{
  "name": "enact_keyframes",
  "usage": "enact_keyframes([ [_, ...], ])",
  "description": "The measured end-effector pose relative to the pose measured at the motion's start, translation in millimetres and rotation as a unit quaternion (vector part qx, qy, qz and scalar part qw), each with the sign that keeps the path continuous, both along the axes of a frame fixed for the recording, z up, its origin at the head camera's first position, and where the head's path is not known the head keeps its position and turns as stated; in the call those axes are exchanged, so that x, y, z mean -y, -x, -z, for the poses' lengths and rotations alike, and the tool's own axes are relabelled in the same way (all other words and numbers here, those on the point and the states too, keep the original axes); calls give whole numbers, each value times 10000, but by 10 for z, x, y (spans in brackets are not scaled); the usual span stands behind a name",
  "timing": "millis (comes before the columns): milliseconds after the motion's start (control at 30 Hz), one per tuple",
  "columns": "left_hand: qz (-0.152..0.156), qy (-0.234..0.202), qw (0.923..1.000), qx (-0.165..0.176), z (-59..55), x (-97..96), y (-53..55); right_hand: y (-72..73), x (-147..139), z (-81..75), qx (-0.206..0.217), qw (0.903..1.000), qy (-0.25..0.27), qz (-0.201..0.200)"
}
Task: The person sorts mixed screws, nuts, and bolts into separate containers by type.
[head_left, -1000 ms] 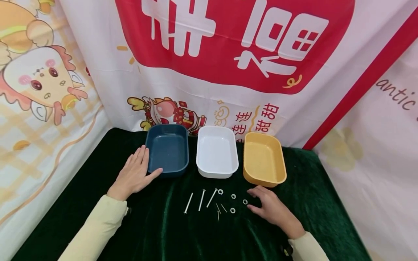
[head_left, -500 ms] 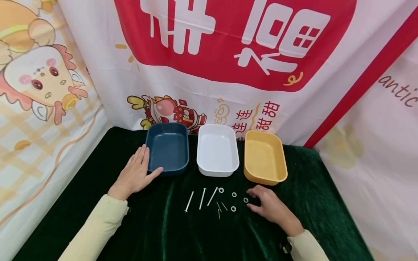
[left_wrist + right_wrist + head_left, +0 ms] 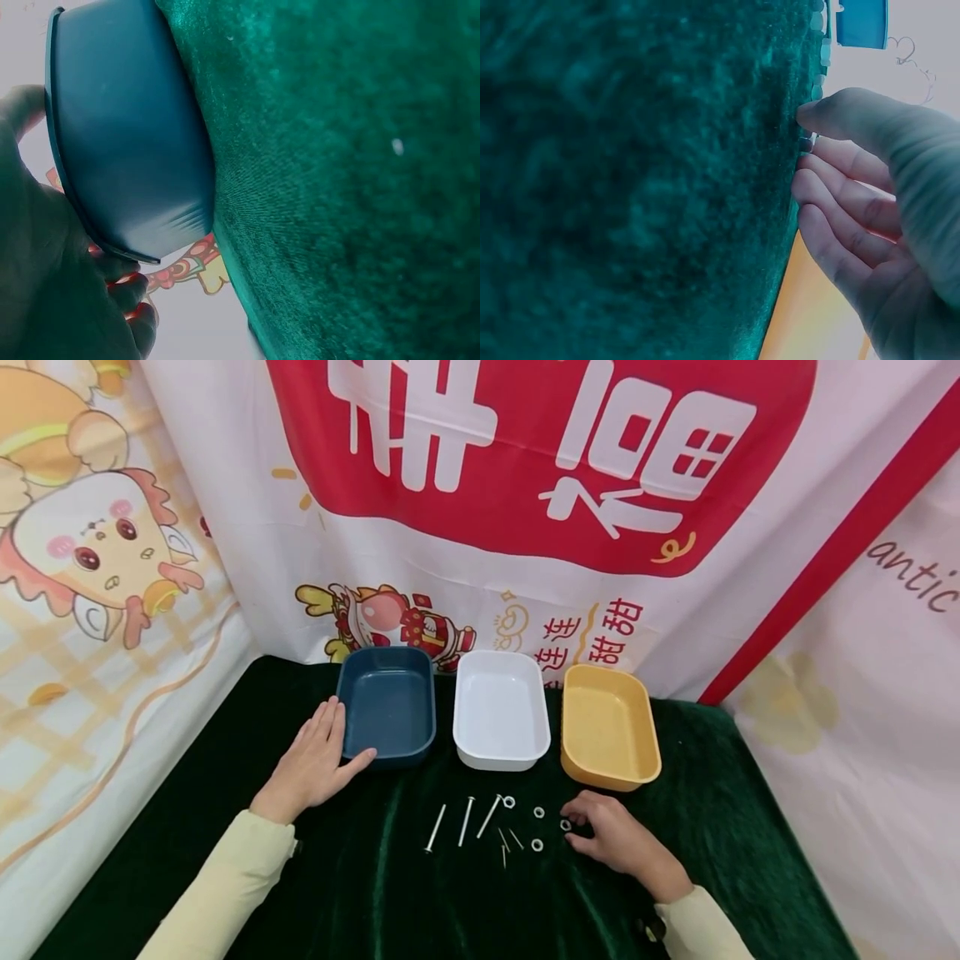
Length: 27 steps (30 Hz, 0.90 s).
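Lying on the green worktop (image 3: 420,910) in front of the yellow tray (image 3: 609,727), the small nut (image 3: 566,825) looks metal, so it should be light, hard and perhaps slippery, best pinched across its outer edge. The right hand (image 3: 621,837) has its thumb and fingers slightly apart on either side of it, though whether they touch I cannot tell; the left hand (image 3: 309,766) rests, fingers extended, against the blue tray (image 3: 387,710).
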<state>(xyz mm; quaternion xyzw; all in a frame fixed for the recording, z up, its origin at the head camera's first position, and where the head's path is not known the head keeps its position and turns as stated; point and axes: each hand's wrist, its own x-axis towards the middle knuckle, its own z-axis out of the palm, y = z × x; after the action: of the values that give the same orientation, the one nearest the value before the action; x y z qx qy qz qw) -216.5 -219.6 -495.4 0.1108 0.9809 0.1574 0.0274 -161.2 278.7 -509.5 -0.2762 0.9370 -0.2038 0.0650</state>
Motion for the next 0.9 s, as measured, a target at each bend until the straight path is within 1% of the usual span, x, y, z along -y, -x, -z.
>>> enact_keyframes([
  [267,-10,-15,10000,-31,-12,-5,-21,26,14,-30,283,9995,-125,12],
  [567,-14,-23,10000,-43,-5,-6,-17,42,22,-63,509,9984,-223,106],
  [900,7,-71,10000,-12,-17,-3,-24,46,31,-60,550,9982,-204,158],
])
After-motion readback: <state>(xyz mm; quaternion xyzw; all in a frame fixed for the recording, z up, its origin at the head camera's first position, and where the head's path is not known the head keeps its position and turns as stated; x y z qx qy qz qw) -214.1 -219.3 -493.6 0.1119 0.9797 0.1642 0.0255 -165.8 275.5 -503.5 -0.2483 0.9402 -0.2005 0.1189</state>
